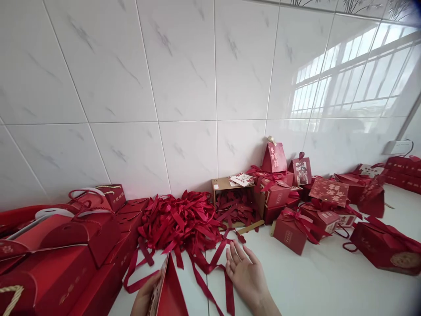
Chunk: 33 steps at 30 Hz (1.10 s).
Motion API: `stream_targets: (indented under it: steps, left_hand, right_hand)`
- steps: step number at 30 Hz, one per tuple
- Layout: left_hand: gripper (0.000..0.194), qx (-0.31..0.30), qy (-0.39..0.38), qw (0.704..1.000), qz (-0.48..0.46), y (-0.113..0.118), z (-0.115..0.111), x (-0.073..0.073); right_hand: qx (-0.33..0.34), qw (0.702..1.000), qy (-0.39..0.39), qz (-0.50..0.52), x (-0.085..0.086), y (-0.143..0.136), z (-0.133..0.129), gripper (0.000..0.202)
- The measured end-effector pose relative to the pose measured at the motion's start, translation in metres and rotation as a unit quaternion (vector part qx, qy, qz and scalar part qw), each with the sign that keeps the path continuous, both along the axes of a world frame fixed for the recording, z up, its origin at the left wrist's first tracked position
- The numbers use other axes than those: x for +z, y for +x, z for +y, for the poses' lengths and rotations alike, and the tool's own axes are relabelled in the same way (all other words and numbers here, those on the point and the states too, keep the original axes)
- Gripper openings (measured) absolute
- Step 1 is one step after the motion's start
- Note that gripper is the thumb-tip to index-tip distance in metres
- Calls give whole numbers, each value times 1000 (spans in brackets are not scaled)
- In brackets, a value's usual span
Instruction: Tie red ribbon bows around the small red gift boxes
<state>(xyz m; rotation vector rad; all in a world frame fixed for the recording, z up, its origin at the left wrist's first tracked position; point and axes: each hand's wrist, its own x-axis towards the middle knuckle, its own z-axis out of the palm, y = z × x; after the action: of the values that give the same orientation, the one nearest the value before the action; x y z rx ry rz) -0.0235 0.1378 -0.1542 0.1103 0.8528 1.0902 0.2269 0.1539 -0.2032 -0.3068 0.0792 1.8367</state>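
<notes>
At the bottom edge, my left hand [144, 295] is closed on a red paper gift box [171, 292], thin and folded, with a pointed top; its lower part lies out of the picture. To the right, my right hand [245, 276] is turned palm up with its fingers stretched out and holds nothing. Its fingertips are close to the loose ends of red ribbon [229, 287] that trail over the white table [263, 252]. Behind both hands lies a big heap of cut red satin ribbons [180, 217].
Red gift boxes [49, 272] are stacked on the left. An open cardboard box [219, 186] with dark red pieces stands by the tiled wall [187, 149], cards [241, 179] on top. Several ribbon-tied boxes [289, 232] and a larger box [378, 245] are on the right.
</notes>
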Motion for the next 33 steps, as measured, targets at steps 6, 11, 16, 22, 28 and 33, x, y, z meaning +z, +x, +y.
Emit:
stream_targets:
  steps: [6,11,16,22,28,33]
  left_hand:
    - [43,16,11,999,50,21,-8,10]
    - [42,-14,-6,997,74,24,-4,12]
    - [43,-15,-9,998,52,24,-2,15]
    - [47,-23,-43,998,38,22,3,8]
    - [47,-32,-31,999,22,20,3,2]
    - [46,-40,-33,998,31,18,1,5]
  right_hand:
    - [-70,928,75,-359,6,-5,8,34]
    - [-243,754,121,-598,36,17,78,24]
    - [-349,617,88,-700,42,50,137,24]
    - [-339,528,48,-777,10,59,154,51]
    - [-319,525,47,-788,11,67,160,38]
    - [-348,589,33,-729,31,75,152,33]
